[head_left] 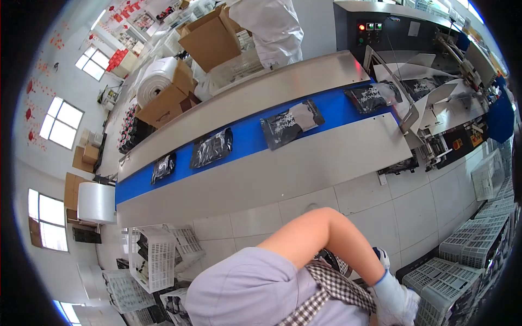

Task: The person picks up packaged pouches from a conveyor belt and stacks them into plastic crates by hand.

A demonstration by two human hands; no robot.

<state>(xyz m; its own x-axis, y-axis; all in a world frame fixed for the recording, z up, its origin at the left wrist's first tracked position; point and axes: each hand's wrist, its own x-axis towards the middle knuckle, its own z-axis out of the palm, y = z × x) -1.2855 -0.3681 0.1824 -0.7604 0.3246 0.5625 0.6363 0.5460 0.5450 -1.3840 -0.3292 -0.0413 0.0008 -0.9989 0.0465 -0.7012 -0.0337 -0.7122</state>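
1. At 8 o'clock, a left crate (157, 261) is standing on the floor (255, 220), with dark things showing inside it.
2. From 9 to 1 o'clock, a blue belt (136, 186) is running along the tabletop (261, 182) and bearing four black packs (292, 125), lying well apart.
3. Toward 6 o'clock, the left arm (310, 239) is bending at the elbow below a pale sleeve (234, 282), its forearm pointing to 5 o'clock past a checked apron (321, 296).
4. At 5 o'clock, the left hand (398, 305) is wearing a white glove; whether its fingers are apart, together or clamped on something, I cannot tell.
5. The right hand is not showing, so its fingers cannot be judged.
6. At 1 to 2 o'clock, a machine (375, 46) is standing at the belt's end.
7. At 4 o'clock, the near crate (440, 285) is sitting at about 2 o'clock from the left hand, the nearer visible one. Its long axis seems to be running from 10 to 4 o'clock; contact is unclear.
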